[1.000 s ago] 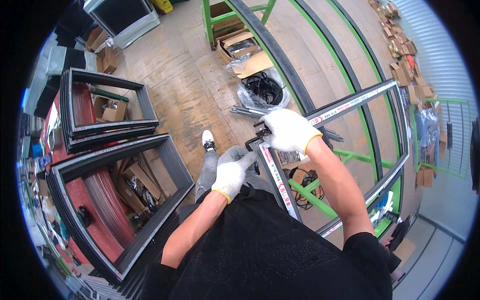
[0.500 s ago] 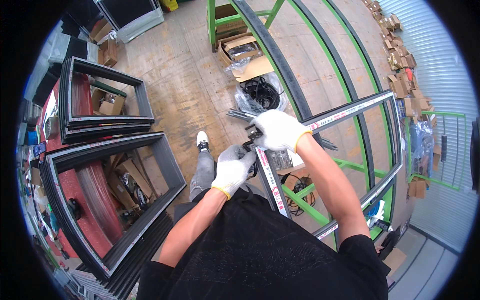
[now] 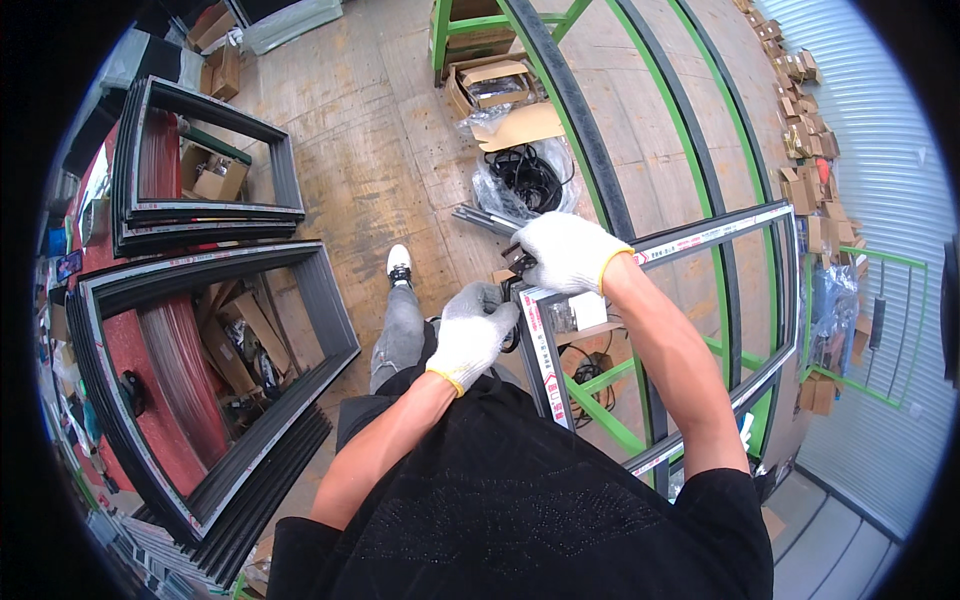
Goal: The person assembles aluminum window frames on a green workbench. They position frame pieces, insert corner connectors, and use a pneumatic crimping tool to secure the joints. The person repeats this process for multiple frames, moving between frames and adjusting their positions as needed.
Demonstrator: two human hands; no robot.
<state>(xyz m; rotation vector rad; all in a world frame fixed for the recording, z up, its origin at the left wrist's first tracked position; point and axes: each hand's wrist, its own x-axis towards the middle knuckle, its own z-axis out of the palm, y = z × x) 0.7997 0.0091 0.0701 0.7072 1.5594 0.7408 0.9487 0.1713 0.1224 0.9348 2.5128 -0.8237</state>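
Observation:
Both hands wear white knit gloves with yellow cuffs. They meet at the near-left corner of a rectangular window frame (image 3: pixel 547 370), dark with pale printed protective film, lying on a green rack. Curled fingers of my right hand (image 3: pixel 570 252) close round a small black part (image 3: pixel 517 263) at that corner. Just below and to the left, my left hand (image 3: pixel 470 335) is closed at the corner's outer side, its fingertips against something dark that I cannot make out. Beyond the right hand several thin grey metal strips (image 3: pixel 485 220) stick out.
The green rack's long black-padded rails (image 3: pixel 570 110) run away from me. Stacked dark frames (image 3: pixel 340 320) stand at left, with more behind them (image 3: pixel 285 180). On the floor ahead are an open carton (image 3: pixel 490 80) and a bag of black coils (image 3: pixel 530 182). Cartons (image 3: pixel 800 145) line the right wall.
The view has shifted slightly. Both hands stay at the frame's corner, the right still on the black part and the left close beneath it; their grips look much the same.

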